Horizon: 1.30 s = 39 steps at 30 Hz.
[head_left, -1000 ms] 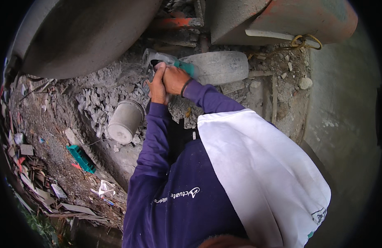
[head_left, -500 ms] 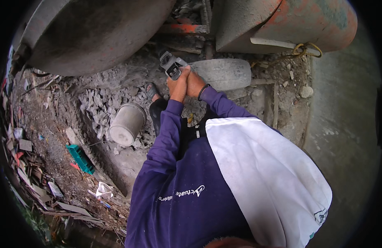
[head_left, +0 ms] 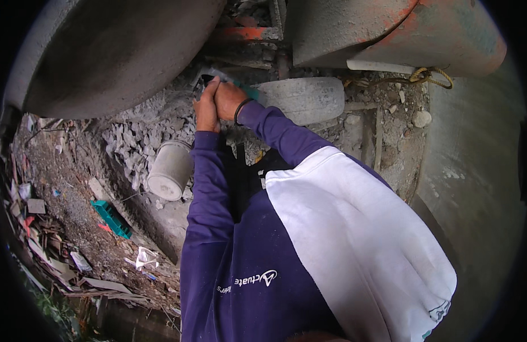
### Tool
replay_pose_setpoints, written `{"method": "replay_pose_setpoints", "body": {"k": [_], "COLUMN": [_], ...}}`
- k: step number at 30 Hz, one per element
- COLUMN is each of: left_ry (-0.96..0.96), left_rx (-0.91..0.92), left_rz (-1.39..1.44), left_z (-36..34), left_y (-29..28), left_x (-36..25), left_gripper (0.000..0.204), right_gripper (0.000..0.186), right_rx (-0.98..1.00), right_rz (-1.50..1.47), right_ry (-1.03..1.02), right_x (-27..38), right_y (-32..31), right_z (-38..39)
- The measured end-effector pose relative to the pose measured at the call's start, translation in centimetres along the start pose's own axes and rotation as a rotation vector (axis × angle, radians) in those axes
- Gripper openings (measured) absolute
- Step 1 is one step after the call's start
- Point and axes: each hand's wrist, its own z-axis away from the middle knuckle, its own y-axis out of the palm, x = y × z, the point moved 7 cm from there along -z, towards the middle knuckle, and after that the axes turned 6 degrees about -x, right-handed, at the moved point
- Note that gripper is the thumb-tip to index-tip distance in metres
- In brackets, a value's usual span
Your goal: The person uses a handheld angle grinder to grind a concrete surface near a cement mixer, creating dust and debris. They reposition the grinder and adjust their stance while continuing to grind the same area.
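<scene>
My left hand (head_left: 206,109) and my right hand (head_left: 229,101) are closed together, close in front of the tyre. Between them is a grey, black and teal device (head_left: 251,92). Its teal end shows beyond the right hand, and its dark part shows past the left fingertips. Most of it is covered by my fingers, so I cannot make out its kind. A dark band circles my right wrist. The grey, dusty tyre (head_left: 306,98) lies just right of my hands.
A large concrete-crusted drum (head_left: 121,54) hangs over the far left; a rusty orange-grey metal shell (head_left: 440,40) with a yellow rope (head_left: 429,74) is far right. Rubble (head_left: 127,148) surrounds a grey bucket (head_left: 169,171). A teal plastic piece (head_left: 111,218) lies left.
Both hands have moved left with the device, which has turned: its grey face with two round shapes no longer shows, and a teal end does. My sandalled foot is now hidden.
</scene>
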Motion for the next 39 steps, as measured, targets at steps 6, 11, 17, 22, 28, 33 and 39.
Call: {"method": "replay_pose_setpoints", "body": {"k": [6,11,17,22,28,33,39], "left_ry": [0.006,0.003,0.097,0.074,0.044,-0.049,0.068], "left_rx": [0.032,0.055,0.095,0.031,0.093,0.171,-0.026], "left_rz": [-0.028,-0.095,-0.224,-0.091,0.026,0.136,0.182], "left_z": [-1.1,-1.6,-0.6,3.1,6.8,6.9,3.1], "left_y": [-1.8,-4.5,-2.2,-0.2,0.3,-2.5,-10.5], "left_x": [1.2,1.7,0.9,3.1,2.8,-3.2,-7.8], "left_gripper": [0.037,0.035,0.039,0.036,0.027,0.031,0.037], "right_gripper": [0.032,0.034,0.031,0.03,0.031,0.03,0.025], "right_rx": [0.013,-0.021,-0.051,-0.003,-0.02,0.046,0.179], "right_rz": [-0.041,-0.121,-0.158,-0.053,-0.005,0.045,0.168], "right_ry": [0.098,0.133,0.133,0.056,0.005,0.059,0.061], "right_x": [-0.6,-0.1,-2.2,-1.6,-0.1,6.8,12.2], "right_y": [1.4,4.1,4.7,-0.7,-1.3,-0.1,7.7], "right_z": [0.7,1.9,1.2,5.1,7.5,4.6,-1.2]}}
